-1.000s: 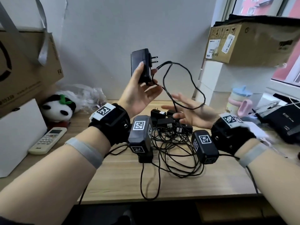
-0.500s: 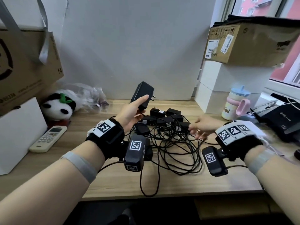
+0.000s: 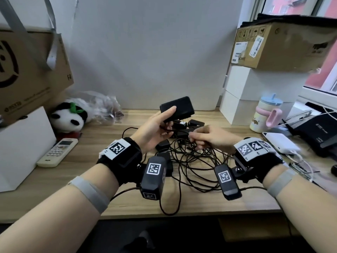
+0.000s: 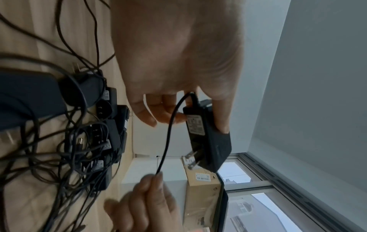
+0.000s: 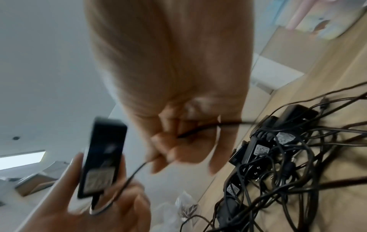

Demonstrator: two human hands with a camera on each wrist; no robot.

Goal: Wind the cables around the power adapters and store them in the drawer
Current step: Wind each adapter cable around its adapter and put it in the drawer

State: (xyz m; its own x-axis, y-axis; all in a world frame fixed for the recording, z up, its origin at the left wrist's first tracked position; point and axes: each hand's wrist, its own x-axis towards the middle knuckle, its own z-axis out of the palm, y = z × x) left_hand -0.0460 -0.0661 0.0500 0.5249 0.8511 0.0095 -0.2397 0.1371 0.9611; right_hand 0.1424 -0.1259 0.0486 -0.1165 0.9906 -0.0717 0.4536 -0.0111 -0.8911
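Both hands grip: left hand (image 3: 155, 130) the adapter (image 4: 210, 138), prongs wrist-view only; right hand (image 3: 209, 137) pinches its cable (image 4: 168, 133).

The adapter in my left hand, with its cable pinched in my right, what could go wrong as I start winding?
The cable probably runs into the tangled pile; winding may snag or drag other adapters. The left hand holds the adapter near one end, so a tug from the right hand could twist it loose.

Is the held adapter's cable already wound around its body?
No. In the left wrist view the cable runs loose from the adapter in the left hand to the right hand.
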